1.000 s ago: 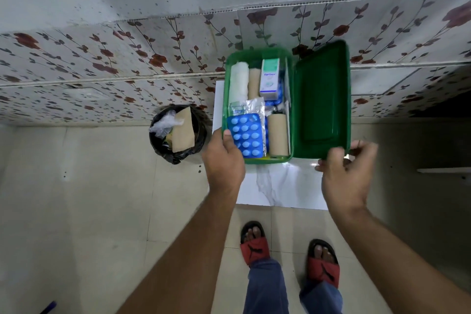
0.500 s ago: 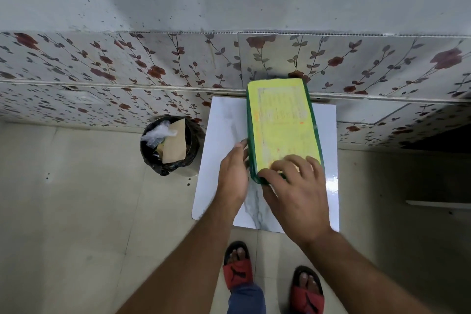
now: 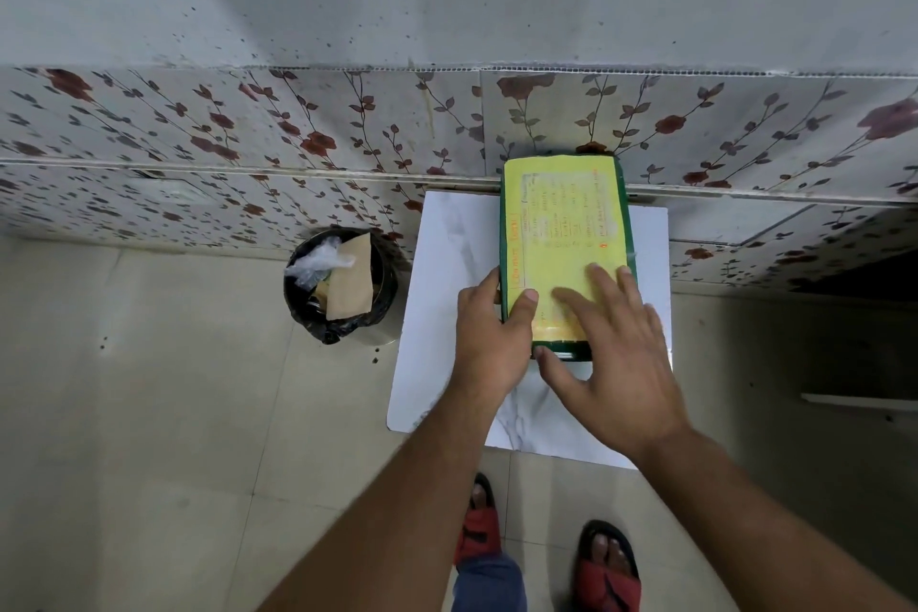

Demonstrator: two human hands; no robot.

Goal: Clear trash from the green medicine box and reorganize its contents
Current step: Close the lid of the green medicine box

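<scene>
Red sandals (image 3: 608, 579) sit on your feet at the bottom of the view, on the pale tiled floor (image 3: 149, 412). Above them your two bare forearms reach forward over a white marbled counter (image 3: 447, 239). Half a second ago your right hand lay curled over the near corner of the lid; now your right hand (image 3: 613, 353) is spread flat with fingers apart, palm over the near end of the green medicine box (image 3: 621, 214) and thumb down by its front edge. Your left hand (image 3: 489, 338) has shifted too: it now wraps the box's near left corner, thumb on top of the lid and fingers against the left side, where before it only rested beside that edge. Both hands are pressed on the box, close together but not touching. A second ago the box stood open with its contents showing; it is shut now.

The box lies lengthwise on the counter, its far end against the flowered wall tiles (image 3: 248, 139). Its lid carries a yellow sheet (image 3: 561, 224) with orange lettering too blurred to read, and only a dark green border shows around it.

Left of the counter, on the floor, stands a small bin with a black liner (image 3: 338, 326), holding crumpled clear plastic (image 3: 318, 258) and a tan card (image 3: 350, 281).
</scene>
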